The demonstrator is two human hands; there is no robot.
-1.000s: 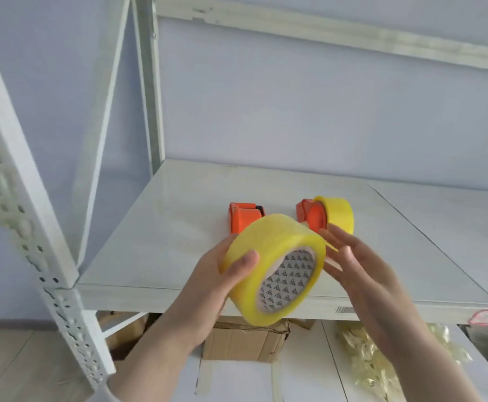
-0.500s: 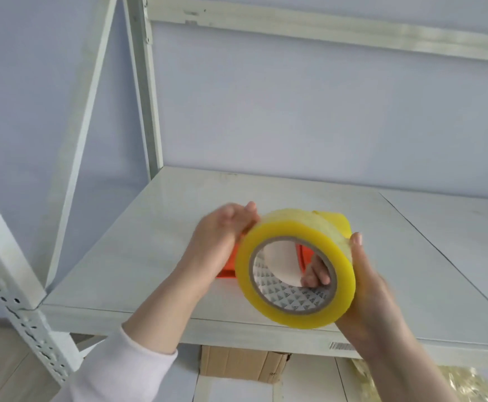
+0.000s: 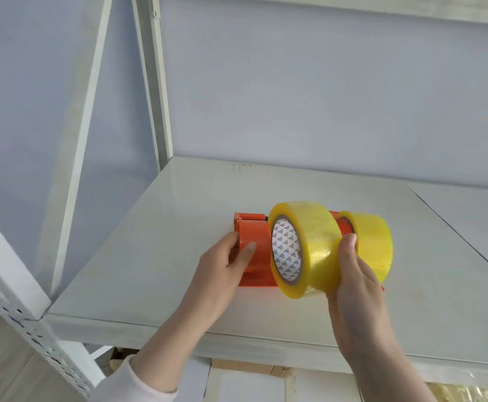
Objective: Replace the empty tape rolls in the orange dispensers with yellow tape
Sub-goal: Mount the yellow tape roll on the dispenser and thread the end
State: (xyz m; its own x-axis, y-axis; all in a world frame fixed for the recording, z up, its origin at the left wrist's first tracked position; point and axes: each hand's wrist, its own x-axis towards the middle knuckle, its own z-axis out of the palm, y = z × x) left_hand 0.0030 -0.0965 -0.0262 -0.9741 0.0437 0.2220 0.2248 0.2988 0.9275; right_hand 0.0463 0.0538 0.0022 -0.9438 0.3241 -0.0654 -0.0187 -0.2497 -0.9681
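Note:
An orange tape dispenser (image 3: 255, 247) stands on the white shelf (image 3: 155, 256). My left hand (image 3: 225, 266) grips its left side. My right hand (image 3: 353, 274) holds a roll of yellow tape (image 3: 312, 250) on edge, right against the dispenser's right side, its patterned core facing the dispenser. Behind that roll stands a second orange dispenser (image 3: 342, 224), mostly hidden, with a yellow tape roll (image 3: 374, 245) on it.
A white perforated upright (image 3: 13, 300) of the rack stands at the near left, another upright (image 3: 152, 82) at the back. Cardboard boxes (image 3: 248, 369) and a clear plastic bag (image 3: 469, 394) lie on the level below the shelf.
My left hand has let go of the yellow roll and taken hold of the left orange dispenser. My right hand has turned the roll and brought it against that dispenser.

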